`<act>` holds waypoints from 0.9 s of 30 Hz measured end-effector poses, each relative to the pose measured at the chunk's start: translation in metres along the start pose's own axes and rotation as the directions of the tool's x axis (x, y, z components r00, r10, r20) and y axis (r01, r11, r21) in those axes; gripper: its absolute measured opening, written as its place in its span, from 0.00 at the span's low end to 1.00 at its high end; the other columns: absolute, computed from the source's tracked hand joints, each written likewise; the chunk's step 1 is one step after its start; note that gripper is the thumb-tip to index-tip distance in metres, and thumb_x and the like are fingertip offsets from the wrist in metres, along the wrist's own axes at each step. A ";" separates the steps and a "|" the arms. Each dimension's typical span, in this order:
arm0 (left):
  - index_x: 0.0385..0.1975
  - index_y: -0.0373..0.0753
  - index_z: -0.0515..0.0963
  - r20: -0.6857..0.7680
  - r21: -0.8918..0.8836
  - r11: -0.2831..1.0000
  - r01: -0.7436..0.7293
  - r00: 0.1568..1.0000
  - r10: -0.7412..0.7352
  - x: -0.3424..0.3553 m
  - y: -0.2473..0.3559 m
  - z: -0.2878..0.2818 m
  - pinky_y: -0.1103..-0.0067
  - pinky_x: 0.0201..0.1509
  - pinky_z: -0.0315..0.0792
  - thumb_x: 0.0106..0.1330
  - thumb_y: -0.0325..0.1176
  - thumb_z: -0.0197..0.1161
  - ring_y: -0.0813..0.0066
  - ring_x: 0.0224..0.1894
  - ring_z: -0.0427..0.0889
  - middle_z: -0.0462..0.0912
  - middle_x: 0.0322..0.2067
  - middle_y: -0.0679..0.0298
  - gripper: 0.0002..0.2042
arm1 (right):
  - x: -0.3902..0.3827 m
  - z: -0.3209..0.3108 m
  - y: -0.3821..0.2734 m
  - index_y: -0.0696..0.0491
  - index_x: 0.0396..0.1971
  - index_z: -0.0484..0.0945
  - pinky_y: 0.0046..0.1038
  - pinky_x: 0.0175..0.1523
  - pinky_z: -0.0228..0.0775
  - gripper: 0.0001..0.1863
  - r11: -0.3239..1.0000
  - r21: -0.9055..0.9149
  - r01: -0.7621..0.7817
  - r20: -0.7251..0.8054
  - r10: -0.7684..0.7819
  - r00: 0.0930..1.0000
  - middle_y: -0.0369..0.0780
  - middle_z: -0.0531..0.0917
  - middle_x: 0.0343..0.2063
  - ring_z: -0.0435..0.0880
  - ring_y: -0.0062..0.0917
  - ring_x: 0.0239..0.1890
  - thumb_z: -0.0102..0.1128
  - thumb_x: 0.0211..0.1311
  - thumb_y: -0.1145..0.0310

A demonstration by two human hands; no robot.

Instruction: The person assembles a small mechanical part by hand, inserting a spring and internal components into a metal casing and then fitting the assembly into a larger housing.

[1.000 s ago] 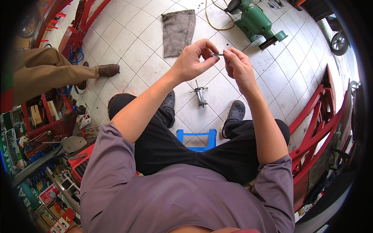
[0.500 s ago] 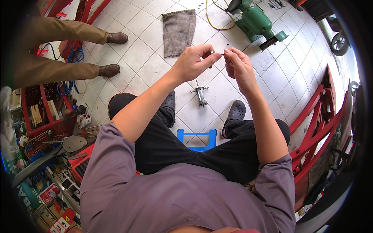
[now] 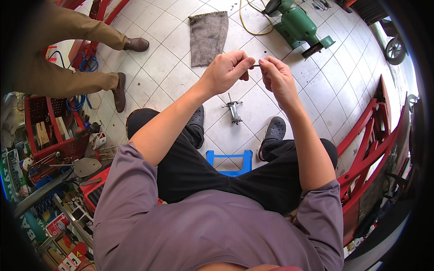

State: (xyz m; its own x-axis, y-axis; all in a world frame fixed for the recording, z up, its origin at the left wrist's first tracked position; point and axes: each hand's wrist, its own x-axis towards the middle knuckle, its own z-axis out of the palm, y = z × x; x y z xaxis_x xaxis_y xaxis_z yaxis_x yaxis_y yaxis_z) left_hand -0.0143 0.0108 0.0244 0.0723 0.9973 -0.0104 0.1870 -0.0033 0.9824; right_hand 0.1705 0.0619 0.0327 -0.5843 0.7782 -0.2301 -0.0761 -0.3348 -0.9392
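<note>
Two bare hands, raised over the tiled floor (image 3: 174, 83): left hand (image 3: 227, 72), fingers curled, thumb pressed down along them; right hand (image 3: 275, 74), thumb and index fingertip pinching.

One thin rod (image 3: 256, 66), dark, short, held level in the air between the two hands, above the floor's middle. Left end closed between the left thumb and fingers and mostly hidden; right end pinched by the right fingertips. Exact kind cannot be told.

One metal tool (image 3: 233, 112), slender shaft with crossbar, lying on the floor below the hands, between two dark perforated clogs (image 3: 275, 128).

One blue frame (image 3: 233, 173), plastic, between the knees, nearer the floor's near edge.

One grey-brown cloth (image 3: 208, 39), ribbed, flat, toward the floor's far edge, beyond the left hand.

One green machine (image 3: 302, 26), rounded housing, near the floor's far right corner; one yellow cable (image 3: 254, 34) looped just beside it.

One red metal frame (image 3: 368, 156), along the floor's right edge.

One other person, standing at the floor's left edge: brown trousers (image 3: 90, 82), brown shoes (image 3: 136, 44). One blue hose (image 3: 87, 64), coiled, by the legs.
</note>
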 end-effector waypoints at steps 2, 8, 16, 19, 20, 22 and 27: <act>0.37 0.34 0.77 0.018 0.000 1.000 0.004 1.000 -0.004 -0.001 -0.004 -0.001 0.82 0.29 0.71 0.65 0.35 0.64 0.83 0.25 0.77 0.80 0.22 0.66 0.11 | 0.001 0.002 0.002 0.52 0.24 0.73 0.16 0.22 0.49 0.15 1.000 -0.018 0.009 0.006 -0.009 1.000 0.25 0.66 0.16 0.59 0.08 0.18 0.55 0.69 0.59; 0.41 0.34 0.75 -0.010 0.102 0.992 -0.072 0.997 0.074 -0.001 0.000 0.003 0.86 0.31 0.70 0.65 0.32 0.64 0.86 0.28 0.77 0.80 0.26 0.68 0.10 | 0.000 0.000 0.002 0.53 0.25 0.75 0.15 0.23 0.51 0.15 1.000 -0.009 0.001 -0.002 -0.001 1.000 0.26 0.67 0.17 0.61 0.08 0.20 0.55 0.69 0.59; 0.40 0.33 0.75 0.005 0.119 0.987 -0.110 0.994 0.110 -0.003 0.011 0.005 0.86 0.33 0.73 0.70 0.31 0.60 0.86 0.29 0.77 0.79 0.26 0.68 0.07 | 0.000 0.002 0.002 0.53 0.25 0.75 0.15 0.23 0.52 0.15 1.000 -0.007 -0.010 -0.010 0.010 1.000 0.26 0.68 0.17 0.61 0.08 0.20 0.55 0.68 0.59; 0.37 0.32 0.77 -0.024 0.064 0.991 -0.113 0.993 0.115 -0.001 0.003 0.007 0.86 0.32 0.71 0.72 0.33 0.57 0.86 0.27 0.76 0.78 0.23 0.68 0.09 | 0.000 0.001 0.003 0.53 0.25 0.75 0.15 0.23 0.52 0.15 1.000 -0.018 -0.002 -0.008 0.002 1.000 0.26 0.67 0.17 0.61 0.08 0.19 0.55 0.68 0.59; 0.36 0.32 0.77 -0.009 0.051 0.995 -0.091 0.996 0.091 -0.001 0.003 0.006 0.86 0.31 0.71 0.72 0.34 0.56 0.86 0.27 0.75 0.78 0.23 0.69 0.10 | 0.000 0.000 0.003 0.53 0.25 0.75 0.15 0.23 0.52 0.15 1.000 -0.026 0.002 -0.008 -0.003 1.000 0.26 0.67 0.17 0.61 0.08 0.19 0.55 0.68 0.59; 0.35 0.32 0.77 0.008 0.024 0.998 -0.054 0.999 0.054 -0.001 0.004 0.006 0.86 0.31 0.70 0.73 0.35 0.55 0.86 0.26 0.75 0.77 0.22 0.69 0.11 | 0.000 0.002 0.001 0.52 0.25 0.75 0.15 0.23 0.51 0.15 1.000 -0.023 -0.002 -0.017 0.002 1.000 0.26 0.67 0.17 0.61 0.08 0.19 0.55 0.69 0.59; 0.35 0.33 0.77 0.040 0.007 1.000 0.006 0.999 -0.006 0.000 0.001 0.004 0.86 0.29 0.69 0.74 0.37 0.53 0.87 0.25 0.73 0.77 0.21 0.70 0.13 | -0.002 0.004 -0.002 0.52 0.23 0.72 0.16 0.23 0.50 0.15 0.999 0.027 -0.029 0.003 0.029 1.000 0.25 0.65 0.16 0.59 0.08 0.19 0.53 0.69 0.60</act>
State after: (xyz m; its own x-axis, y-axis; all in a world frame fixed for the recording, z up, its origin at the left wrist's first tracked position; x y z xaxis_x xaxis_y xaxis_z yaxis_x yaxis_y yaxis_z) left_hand -0.0099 0.0103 0.0248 0.1103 0.9936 -0.0239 0.1940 0.0020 0.9810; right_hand 0.1687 0.0591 0.0355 -0.5886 0.7667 -0.2564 -0.0813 -0.3717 -0.9248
